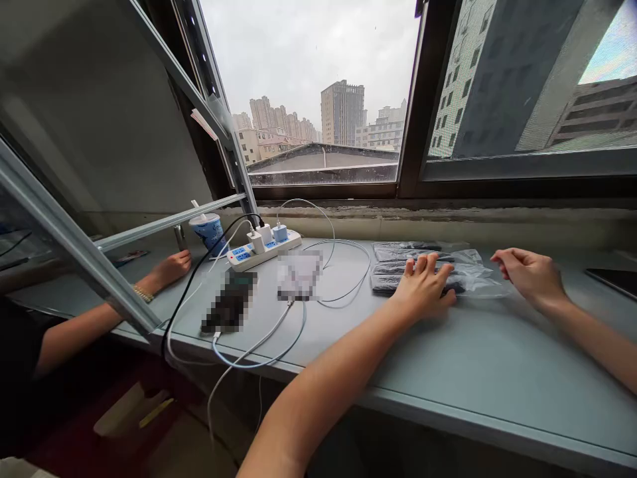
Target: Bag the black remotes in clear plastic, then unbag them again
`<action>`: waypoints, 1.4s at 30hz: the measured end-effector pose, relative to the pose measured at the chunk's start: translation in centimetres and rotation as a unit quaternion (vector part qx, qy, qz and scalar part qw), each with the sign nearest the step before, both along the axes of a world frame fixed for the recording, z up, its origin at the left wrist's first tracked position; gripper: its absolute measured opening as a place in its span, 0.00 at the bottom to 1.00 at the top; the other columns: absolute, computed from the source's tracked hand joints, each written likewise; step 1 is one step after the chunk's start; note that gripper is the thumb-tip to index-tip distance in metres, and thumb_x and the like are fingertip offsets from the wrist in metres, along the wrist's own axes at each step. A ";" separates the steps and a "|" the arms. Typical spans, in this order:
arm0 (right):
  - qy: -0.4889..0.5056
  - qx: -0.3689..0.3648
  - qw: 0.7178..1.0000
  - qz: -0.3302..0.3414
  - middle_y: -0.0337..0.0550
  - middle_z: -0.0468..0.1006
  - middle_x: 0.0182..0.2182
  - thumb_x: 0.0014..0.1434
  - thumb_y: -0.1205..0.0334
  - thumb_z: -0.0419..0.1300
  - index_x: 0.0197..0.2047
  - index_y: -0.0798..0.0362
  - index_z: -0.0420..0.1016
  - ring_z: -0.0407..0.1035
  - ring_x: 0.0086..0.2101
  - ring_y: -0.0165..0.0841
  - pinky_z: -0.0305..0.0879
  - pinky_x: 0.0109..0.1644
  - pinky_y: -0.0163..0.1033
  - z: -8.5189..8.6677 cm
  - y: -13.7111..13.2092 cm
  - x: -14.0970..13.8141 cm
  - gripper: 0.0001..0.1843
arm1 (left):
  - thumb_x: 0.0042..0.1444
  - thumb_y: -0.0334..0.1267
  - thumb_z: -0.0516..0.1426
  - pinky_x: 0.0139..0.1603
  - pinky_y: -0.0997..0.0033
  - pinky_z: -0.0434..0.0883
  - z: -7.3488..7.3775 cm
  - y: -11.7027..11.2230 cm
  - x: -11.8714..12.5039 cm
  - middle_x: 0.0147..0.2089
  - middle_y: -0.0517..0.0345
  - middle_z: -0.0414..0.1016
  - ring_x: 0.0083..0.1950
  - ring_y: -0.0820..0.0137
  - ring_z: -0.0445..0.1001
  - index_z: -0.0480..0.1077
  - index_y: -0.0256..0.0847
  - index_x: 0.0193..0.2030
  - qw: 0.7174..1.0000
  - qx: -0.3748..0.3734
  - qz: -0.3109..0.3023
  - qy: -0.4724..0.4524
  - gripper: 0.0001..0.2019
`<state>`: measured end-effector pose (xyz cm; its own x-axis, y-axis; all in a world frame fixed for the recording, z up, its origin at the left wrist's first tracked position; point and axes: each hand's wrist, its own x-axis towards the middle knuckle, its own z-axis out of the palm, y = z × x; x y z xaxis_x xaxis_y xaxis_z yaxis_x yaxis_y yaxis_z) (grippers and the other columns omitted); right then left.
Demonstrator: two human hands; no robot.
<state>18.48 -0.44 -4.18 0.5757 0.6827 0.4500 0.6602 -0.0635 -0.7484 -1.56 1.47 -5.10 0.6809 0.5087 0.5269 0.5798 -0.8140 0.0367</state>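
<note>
My left hand [423, 287] lies over a clear plastic package [478, 273] that holds dark, long folded items, its fingers spread and pressing lightly on top. What the dark items [385, 283] are, I cannot make out. A second dark item in clear plastic [405, 249] lies just behind, closer to the window. Past the right end of the packages, my right hand [530, 275] hovers or rests by the table, fingers curled in, with nothing visible in them.
A white power strip [266, 251] with plugs and looping cables lies left of the packages, beside two blurred-out devices. A blue cup [209, 234] stands behind metal framing [219, 133]. Another person's hand [172, 269] rests at left. A dark flat device [614, 282] lies far right.
</note>
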 end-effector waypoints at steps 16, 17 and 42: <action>-0.106 -0.120 0.987 0.005 0.38 0.73 0.21 0.50 0.59 0.56 0.26 0.49 0.74 0.64 0.25 0.32 0.54 0.31 0.36 -1.0 0.2 0.4 0.07 | 0.57 0.44 0.47 0.57 0.60 0.52 1.2 1.8 -1.1 0.55 0.48 0.59 0.57 0.61 0.54 0.63 0.41 0.48 0.999 -0.004 0.038 -0.023 0.15; -0.102 -0.125 0.987 0.006 0.37 0.72 0.21 0.50 0.59 0.56 0.25 0.49 0.74 0.64 0.25 0.32 0.54 0.31 0.36 -1.0 0.2 0.2 0.07 | 0.58 0.44 0.46 0.57 0.61 0.52 1.3 1.9 -1.1 0.55 0.48 0.59 0.57 0.62 0.54 0.64 0.40 0.48 0.999 0.002 0.044 -0.021 0.16; -0.042 0.117 0.982 0.139 0.33 0.62 0.17 0.49 0.56 0.55 0.28 0.50 0.71 0.53 0.17 0.24 0.53 0.22 0.32 4.8 -3.8 -5.4 0.08 | 0.59 0.41 0.48 0.52 0.62 0.57 4.5 3.0 -3.5 0.44 0.53 0.68 0.48 0.65 0.63 0.71 0.41 0.33 0.995 0.059 0.064 -0.041 0.13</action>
<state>13.07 -4.25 0.64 0.3365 0.6800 0.6514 0.6872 0.2956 -0.6636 -5.07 4.43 -0.60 0.5660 0.5198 0.6399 0.6782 -0.7349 -0.0028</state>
